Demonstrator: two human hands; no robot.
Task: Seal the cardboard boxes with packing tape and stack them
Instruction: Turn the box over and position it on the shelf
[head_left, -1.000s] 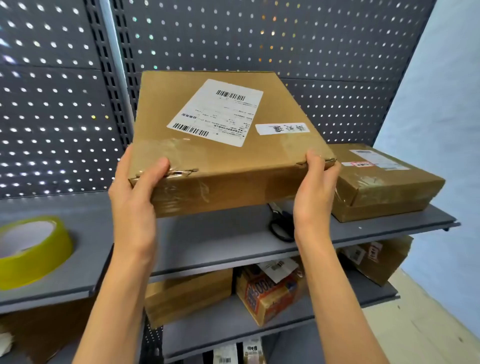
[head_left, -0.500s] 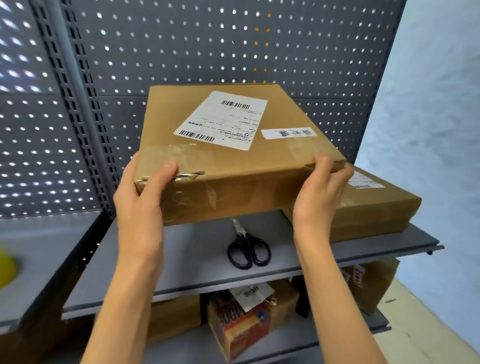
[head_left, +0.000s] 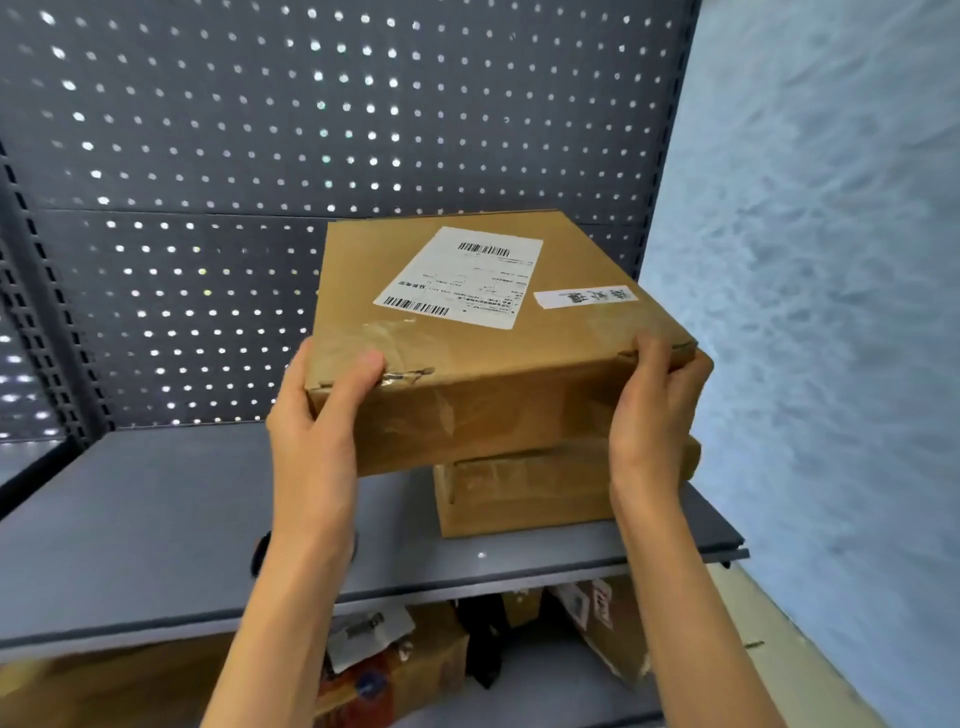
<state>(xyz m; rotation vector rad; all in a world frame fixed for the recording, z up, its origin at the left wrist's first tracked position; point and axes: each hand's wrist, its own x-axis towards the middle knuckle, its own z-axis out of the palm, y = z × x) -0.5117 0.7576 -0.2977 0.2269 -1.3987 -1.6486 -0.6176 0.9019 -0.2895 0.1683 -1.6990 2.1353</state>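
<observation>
Head view: a person holds a box (head_left: 467, 332) in both hands over a grey shelf (head_left: 156, 519), with a pegboard (head_left: 208, 156) behind.
Box: at centre, just toward 3 o'clock; its top carries a white label (head_left: 460, 278) and a small strip sticker (head_left: 584, 297); clear tape shines along the near edge.
Left hand (head_left: 311, 415): grips the box's near left corner, thumb curled over the top edge, fingers hidden round the side.
Right hand (head_left: 649, 410): grips the near right corner, thumb on top, fingers wrapped round the side.
Lower box (head_left: 519, 493): on the shelf at 4 o'clock, directly under the held box; whether the two touch cannot be told.
Change: half a second ago the box hung left of the lower one, overlapping only its left end; now it covers it almost fully.
Scissors (head_left: 260, 551): lay in plain sight under the box; now only a dark bit shows at 7 o'clock behind the left forearm.
Below: more parcels (head_left: 415, 665) on the under-shelf at 6 o'clock.
Wall (head_left: 831, 312): pale blue, at 3 o'clock.
</observation>
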